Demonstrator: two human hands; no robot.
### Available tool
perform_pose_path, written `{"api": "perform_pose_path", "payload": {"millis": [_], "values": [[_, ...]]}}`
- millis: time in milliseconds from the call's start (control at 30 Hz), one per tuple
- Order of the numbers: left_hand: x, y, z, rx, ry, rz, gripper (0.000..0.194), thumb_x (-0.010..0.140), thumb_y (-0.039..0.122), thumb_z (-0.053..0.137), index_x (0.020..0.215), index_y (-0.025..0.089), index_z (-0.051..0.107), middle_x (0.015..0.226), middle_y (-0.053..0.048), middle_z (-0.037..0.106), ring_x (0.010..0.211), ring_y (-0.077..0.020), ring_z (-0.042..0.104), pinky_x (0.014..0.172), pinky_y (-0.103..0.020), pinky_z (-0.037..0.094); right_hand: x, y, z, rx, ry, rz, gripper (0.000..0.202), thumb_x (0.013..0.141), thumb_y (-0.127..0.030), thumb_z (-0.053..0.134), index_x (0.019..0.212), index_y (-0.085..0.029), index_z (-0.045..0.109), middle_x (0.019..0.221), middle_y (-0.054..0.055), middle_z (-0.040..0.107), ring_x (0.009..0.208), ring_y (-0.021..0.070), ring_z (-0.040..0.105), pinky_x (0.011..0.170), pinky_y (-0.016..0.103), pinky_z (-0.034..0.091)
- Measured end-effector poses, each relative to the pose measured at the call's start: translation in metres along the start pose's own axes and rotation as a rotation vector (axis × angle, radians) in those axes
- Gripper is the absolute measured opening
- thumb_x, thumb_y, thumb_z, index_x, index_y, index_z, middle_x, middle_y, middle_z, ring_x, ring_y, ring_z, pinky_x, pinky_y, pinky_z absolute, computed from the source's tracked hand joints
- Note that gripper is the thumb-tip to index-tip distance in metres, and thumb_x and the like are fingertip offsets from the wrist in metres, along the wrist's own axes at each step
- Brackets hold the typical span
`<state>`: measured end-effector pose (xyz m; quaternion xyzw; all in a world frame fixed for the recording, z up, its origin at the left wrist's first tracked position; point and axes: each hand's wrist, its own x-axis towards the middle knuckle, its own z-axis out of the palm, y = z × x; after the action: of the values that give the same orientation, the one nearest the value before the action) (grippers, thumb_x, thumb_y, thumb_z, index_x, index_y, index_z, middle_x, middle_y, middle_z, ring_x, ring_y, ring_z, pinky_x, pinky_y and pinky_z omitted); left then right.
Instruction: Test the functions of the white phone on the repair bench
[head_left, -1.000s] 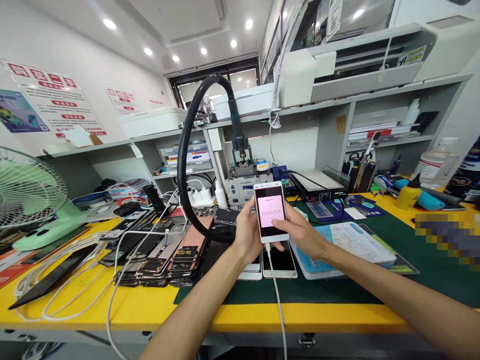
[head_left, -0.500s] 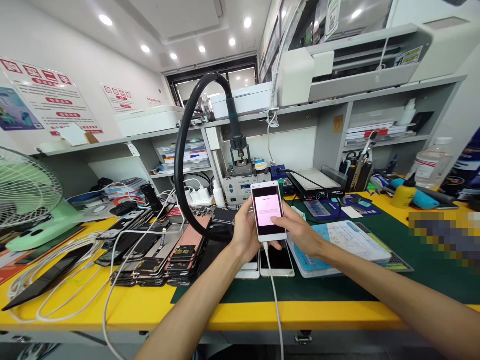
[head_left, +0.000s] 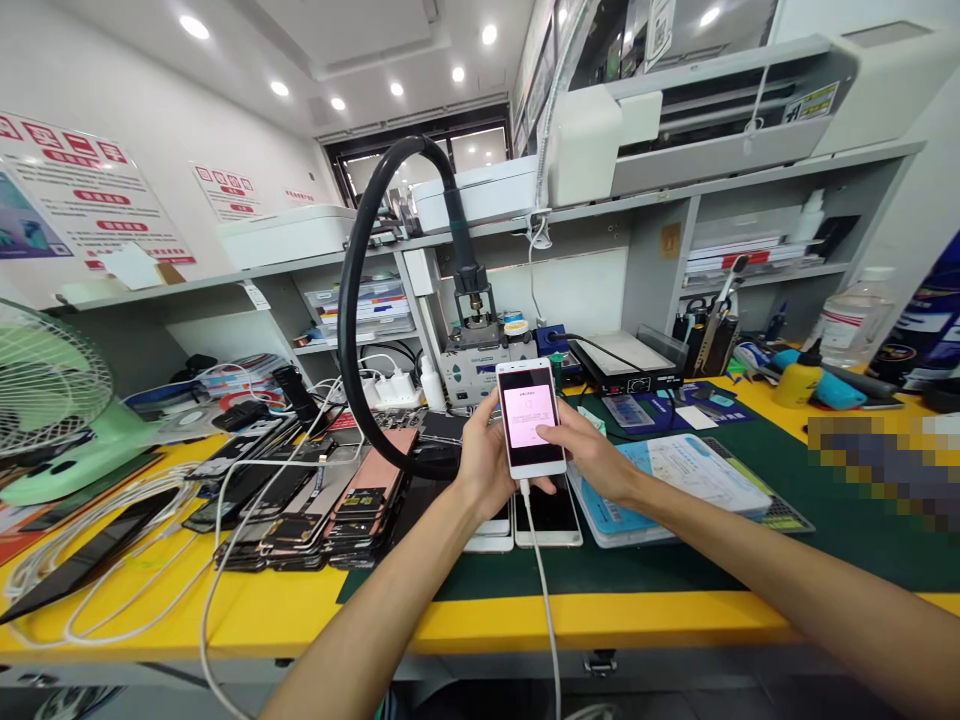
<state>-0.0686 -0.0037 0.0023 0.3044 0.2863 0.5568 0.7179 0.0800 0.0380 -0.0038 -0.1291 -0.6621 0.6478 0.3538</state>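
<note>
A white smartphone (head_left: 530, 455) is held upright above the green mat, its screen lit with a pale pink panel on black. My left hand (head_left: 482, 462) is closed around its left side, fingers behind it. On the right side my right hand (head_left: 596, 457) grips it too, with the thumb over the lower part of the screen and some fingertips showing beneath the phone. A white charging cable (head_left: 545, 590) is plugged into the phone's bottom edge and runs down past the table edge. Under the hands lie a second phone (head_left: 550, 527) and another white phone (head_left: 489, 544), partly covered.
Stacks of phone screens (head_left: 360, 510) lie left of the mat (head_left: 637, 580). A thick black hose (head_left: 351, 290) arches over them. To the right is a blue-and-white plastic case (head_left: 686, 475). A green fan (head_left: 60, 400) and coiled white cables (head_left: 45, 560) occupy the far left.
The view has shifted slightly, so everything sits a little further left. My right thumb has moved slightly left and down on the phone's screen; both hands still hold it.
</note>
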Motion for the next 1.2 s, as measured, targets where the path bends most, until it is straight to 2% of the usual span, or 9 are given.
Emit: {"api": "perform_pose_path", "payload": {"millis": [233, 667, 933, 1200], "values": [[0.0005, 0.0002, 0.0009, -0.018, -0.009, -0.004, 0.058, 0.093, 0.058, 0.045, 0.118, 0.009, 0.066, 0.084, -0.013, 0.072, 0.072, -0.0256, 0.071, 0.053, -0.033, 0.061, -0.0003, 0.0014, -0.0003, 0.003, 0.003, 0.014, 0.035, 0.095, -0.028, 0.048, 0.129, -0.018, 0.043, 0.075, 0.000, 0.065, 0.045, 0.0150, 0.058, 0.047, 0.030, 0.046], [-0.0003, -0.0002, 0.0005, -0.014, 0.008, -0.002, 0.057, 0.094, 0.057, 0.045, 0.118, 0.009, 0.066, 0.082, -0.013, 0.072, 0.071, -0.0248, 0.071, 0.052, -0.032, 0.061, -0.0005, -0.0037, 0.0012, 0.003, 0.003, 0.033, 0.030, 0.093, -0.027, 0.047, 0.122, -0.018, 0.045, 0.076, 0.000, 0.065, 0.044, 0.0142, 0.057, 0.048, 0.030, 0.045], [0.0012, 0.0001, 0.0007, -0.022, 0.010, -0.017, 0.059, 0.093, 0.059, 0.045, 0.116, 0.010, 0.067, 0.084, -0.014, 0.072, 0.070, -0.0253, 0.071, 0.050, -0.033, 0.060, 0.0023, -0.0008, -0.0001, -0.028, -0.027, 0.023, 0.049, 0.073, -0.005, 0.052, 0.119, -0.019, 0.042, 0.076, -0.003, 0.063, 0.045, 0.0132, 0.057, 0.047, 0.029, 0.045], [0.0014, 0.0005, 0.0014, -0.018, 0.019, -0.012, 0.058, 0.093, 0.058, 0.044, 0.115, 0.009, 0.067, 0.084, -0.014, 0.072, 0.070, -0.0256, 0.070, 0.051, -0.034, 0.059, 0.0020, -0.0035, 0.0029, -0.057, -0.012, 0.025, 0.032, 0.084, -0.016, 0.056, 0.112, -0.019, 0.041, 0.080, -0.002, 0.061, 0.045, 0.0116, 0.057, 0.045, 0.028, 0.046]]}}
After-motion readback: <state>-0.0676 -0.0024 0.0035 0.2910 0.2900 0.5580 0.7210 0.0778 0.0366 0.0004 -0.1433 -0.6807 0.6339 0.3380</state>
